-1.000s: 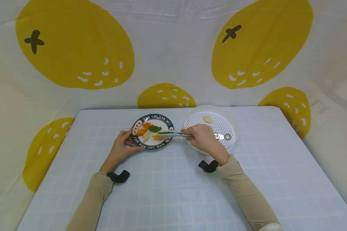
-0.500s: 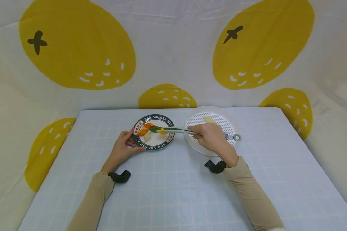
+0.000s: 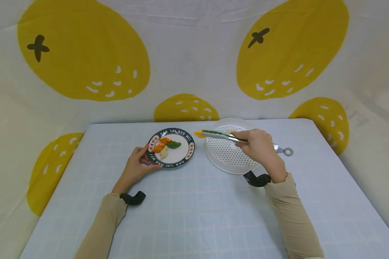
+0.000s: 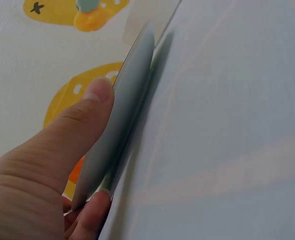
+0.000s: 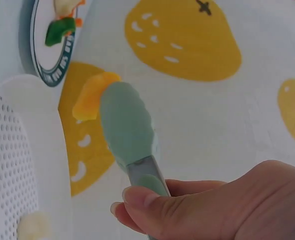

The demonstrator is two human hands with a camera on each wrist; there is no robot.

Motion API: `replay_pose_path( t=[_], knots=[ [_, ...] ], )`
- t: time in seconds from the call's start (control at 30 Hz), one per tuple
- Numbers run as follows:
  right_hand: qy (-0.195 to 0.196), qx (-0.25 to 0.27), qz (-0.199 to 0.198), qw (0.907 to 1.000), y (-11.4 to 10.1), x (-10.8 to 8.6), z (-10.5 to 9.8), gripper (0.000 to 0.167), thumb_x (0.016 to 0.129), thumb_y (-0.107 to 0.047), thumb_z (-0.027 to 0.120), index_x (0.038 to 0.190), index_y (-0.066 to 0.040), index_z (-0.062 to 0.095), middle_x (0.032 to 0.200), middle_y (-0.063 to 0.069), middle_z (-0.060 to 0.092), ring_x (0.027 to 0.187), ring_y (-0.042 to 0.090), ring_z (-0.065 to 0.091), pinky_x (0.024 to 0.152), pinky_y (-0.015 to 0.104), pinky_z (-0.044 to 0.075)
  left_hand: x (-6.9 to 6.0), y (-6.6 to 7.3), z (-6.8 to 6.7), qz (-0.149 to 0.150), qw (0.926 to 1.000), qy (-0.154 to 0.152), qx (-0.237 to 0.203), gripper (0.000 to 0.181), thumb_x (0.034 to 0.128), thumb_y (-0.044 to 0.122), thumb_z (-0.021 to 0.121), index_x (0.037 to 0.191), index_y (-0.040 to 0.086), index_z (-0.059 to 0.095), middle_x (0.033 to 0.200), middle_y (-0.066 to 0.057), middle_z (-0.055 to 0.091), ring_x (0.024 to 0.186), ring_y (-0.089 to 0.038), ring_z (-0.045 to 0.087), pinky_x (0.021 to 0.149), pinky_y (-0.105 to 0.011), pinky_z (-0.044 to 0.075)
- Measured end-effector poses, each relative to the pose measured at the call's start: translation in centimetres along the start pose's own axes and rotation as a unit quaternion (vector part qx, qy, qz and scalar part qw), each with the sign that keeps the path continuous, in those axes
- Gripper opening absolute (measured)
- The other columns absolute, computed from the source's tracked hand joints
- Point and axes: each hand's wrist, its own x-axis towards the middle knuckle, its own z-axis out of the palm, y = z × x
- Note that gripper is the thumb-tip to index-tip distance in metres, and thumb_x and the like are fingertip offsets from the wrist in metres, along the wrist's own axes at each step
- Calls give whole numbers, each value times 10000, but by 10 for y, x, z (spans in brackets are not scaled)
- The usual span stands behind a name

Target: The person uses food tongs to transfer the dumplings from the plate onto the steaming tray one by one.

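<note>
My left hand point(image 3: 137, 165) grips the near-left rim of a small plate point(image 3: 171, 166) with a dark green lettered border. In the left wrist view its thumb lies along the rim and its fingertips reach under it. On the plate lie orange pepper pieces point(image 3: 159, 148), a green pepper piece point(image 3: 173, 145) and a pale slice point(image 3: 164, 153). My right hand point(image 3: 258, 145) holds metal tongs point(image 3: 215, 134) with pale green tips. Between those tips a yellow pepper piece point(image 5: 90, 97) is pinched, in the air between the plate and a round white perforated tray point(image 3: 231, 168).
The tray stands right of the plate, near the table's point(image 3: 194, 216) back edge. A pale slice point(image 5: 33, 227) lies in it, partly hidden behind the tongs in the head view. A cloth with yellow fruit prints point(image 3: 188, 54) hangs behind the table.
The tongs have lifted the yellow pepper piece off the plate and moved right and up, toward the tray's left edge. My left hand and the plate have stayed in place.
</note>
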Motion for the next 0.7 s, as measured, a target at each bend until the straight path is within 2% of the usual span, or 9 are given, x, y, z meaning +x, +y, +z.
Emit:
replay_pose_path(
  t=[0.1,0.23,0.43,0.7],
  knots=[
    [-173,-38,320,9993,10,-1,-6,336,842,-75,773,1173,-119,747,944,121,746,597,231,484,504,336,322,0,0,0,1,10000,2,51,1096,706,452,882,1560,93,296,1194,-101,441,923,-211,498,760,-219,454],
    [-402,-120,668,9969,22,-1,-11,334,861,-88,752,1194,-89,728,991,158,734,656,254,516,527,339,342,0,-1,1,-14,10000,14,71,1097,705,456,883,1560,91,299,1196,-101,441,926,-211,498,759,-215,453],
    [-706,-325,893,9930,36,-1,-8,329,853,-88,739,1182,-86,732,1036,177,720,676,280,531,524,350,356,-1,-3,-1,2,10000,-7,85,1099,710,471,875,1561,90,292,1193,-96,436,928,-209,497,756,-210,452],
    [-1181,-555,1253,9835,45,-1,-9,353,862,-89,731,1213,-73,707,1108,205,691,700,293,512,554,362,371,-1,-2,-1,8,10000,-15,60,1093,712,471,875,1560,94,298,1201,-94,439,934,-211,499,763,-218,453]
  ],
)
